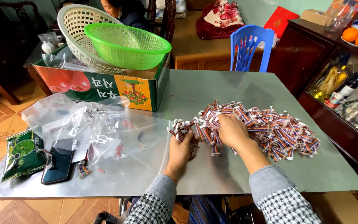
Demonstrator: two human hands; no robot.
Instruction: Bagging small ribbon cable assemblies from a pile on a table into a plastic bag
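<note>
A big heap of short striped wire harnesses point(270, 126) with white plug ends lies on the grey metal table point(228, 89). My left hand point(180, 151) grips a small bunch of these harnesses point(183, 128) at the heap's left end. My right hand point(232, 130) rests palm down on the heap's middle, fingers spread among the wires. Both sleeves are grey with checked cuffs.
Crumpled clear plastic bags point(83, 124) lie left of my hands, with a dark phone point(57, 166), a green packet point(21, 153) and a few loose harnesses point(83, 170). A printed cardboard box point(104, 87) holds a white basket point(77, 33) and a green basket point(125, 43). Blue chair point(249, 45) behind, glass cabinet point(344, 95) right.
</note>
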